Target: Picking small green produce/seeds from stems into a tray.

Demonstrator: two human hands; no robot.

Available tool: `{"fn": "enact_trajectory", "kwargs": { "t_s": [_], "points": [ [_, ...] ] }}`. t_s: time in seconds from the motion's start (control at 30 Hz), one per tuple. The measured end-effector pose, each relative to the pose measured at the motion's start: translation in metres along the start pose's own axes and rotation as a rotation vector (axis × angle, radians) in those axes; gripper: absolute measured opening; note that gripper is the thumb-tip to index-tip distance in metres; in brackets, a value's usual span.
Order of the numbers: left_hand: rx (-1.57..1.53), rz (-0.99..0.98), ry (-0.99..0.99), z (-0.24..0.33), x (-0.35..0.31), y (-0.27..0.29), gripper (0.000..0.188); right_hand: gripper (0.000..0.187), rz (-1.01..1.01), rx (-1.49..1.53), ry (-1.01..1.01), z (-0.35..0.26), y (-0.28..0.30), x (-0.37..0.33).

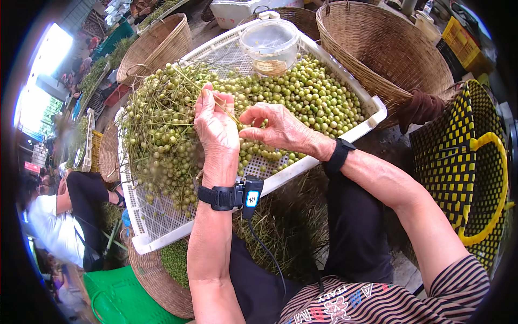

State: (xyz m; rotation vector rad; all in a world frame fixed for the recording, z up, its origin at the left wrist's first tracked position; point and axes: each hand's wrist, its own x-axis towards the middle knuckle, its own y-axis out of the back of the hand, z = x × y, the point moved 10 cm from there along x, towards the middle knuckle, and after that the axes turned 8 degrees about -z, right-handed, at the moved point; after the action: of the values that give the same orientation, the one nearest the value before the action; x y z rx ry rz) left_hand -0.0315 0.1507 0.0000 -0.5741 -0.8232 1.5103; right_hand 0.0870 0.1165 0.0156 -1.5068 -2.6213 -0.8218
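Note:
Over a white plastic mesh tray, my left hand is turned palm up, its thumb and fingers closed on a thin fruit stem. From the right, my right hand meets it, thumb and forefinger pinched at the stem's near end. A small green fruit shows behind the curled right fingers. Stemmed clusters of round green fruits heap up on the tray's left side. Loose picked green fruits cover the right side. A clear round plastic tub sits at the tray's far end.
Large wicker baskets stand behind the tray. A black-and-yellow woven basket is at my right. A green bag and a wicker basket of small green fruits lie at lower left. A person in white sits at left.

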Motion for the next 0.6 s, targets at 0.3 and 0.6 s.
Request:
{"fn": "enact_trajectory", "kwargs": {
  "t_s": [0.3, 0.6],
  "points": [
    [0.487, -0.197, 0.182, -0.008, -0.012, -0.024, 0.047, 0.018, 0.038, 0.393, -0.049, 0.021, 0.004, 0.001],
    [0.634, -0.137, 0.21, -0.037, -0.023, -0.008, 0.02, 0.016, 0.186, 0.214, -0.048, 0.021, 0.013, 0.0]
  ]
}}
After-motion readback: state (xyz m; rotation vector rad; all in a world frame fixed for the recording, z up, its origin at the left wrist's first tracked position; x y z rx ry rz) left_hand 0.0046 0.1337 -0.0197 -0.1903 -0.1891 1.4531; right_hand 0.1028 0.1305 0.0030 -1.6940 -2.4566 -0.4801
